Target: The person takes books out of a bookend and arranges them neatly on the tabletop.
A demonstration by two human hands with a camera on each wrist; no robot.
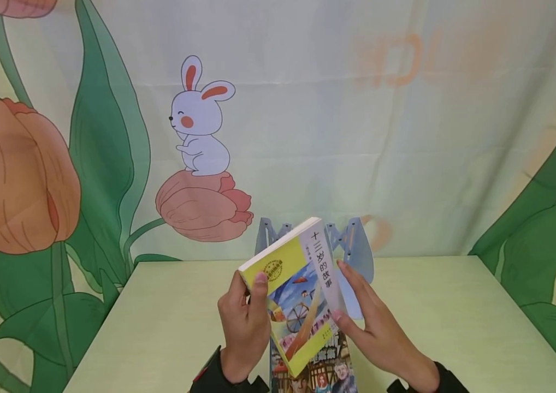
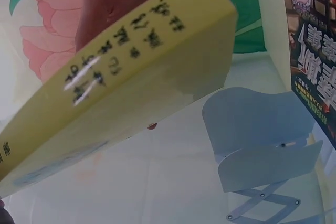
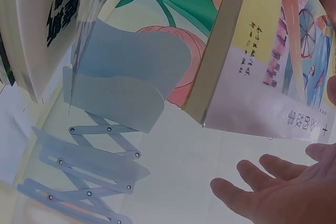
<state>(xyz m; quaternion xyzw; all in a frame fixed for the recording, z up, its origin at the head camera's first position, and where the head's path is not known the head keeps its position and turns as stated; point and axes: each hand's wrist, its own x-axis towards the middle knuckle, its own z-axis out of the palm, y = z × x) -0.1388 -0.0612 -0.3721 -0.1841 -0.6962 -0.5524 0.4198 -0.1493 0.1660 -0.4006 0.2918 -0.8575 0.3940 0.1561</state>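
Note:
Above the table, my left hand (image 1: 246, 322) grips a paperback book (image 1: 297, 300) by its left edge, with the thumb on the front cover. The book is tilted, with a yellow, white and blue picture cover. My right hand (image 1: 381, 322) is beside the book's right edge, fingers extended. In the right wrist view those fingers (image 3: 257, 177) are spread apart from the cover; whether the thumb touches the book I cannot tell. Behind the held book stands a pale blue folding bookend (image 1: 356, 251), partly hidden. A dark picture-covered book (image 1: 327, 374) is below, its upper part covered.
The light table (image 1: 175, 327) extends to both sides of the hands. A curtain (image 1: 307, 136) printed with tulips and a rabbit hangs behind it. In the right wrist view, a book with white pages (image 3: 31, 40) is next to the bookend's blue plates (image 3: 126, 66) and crossed slats.

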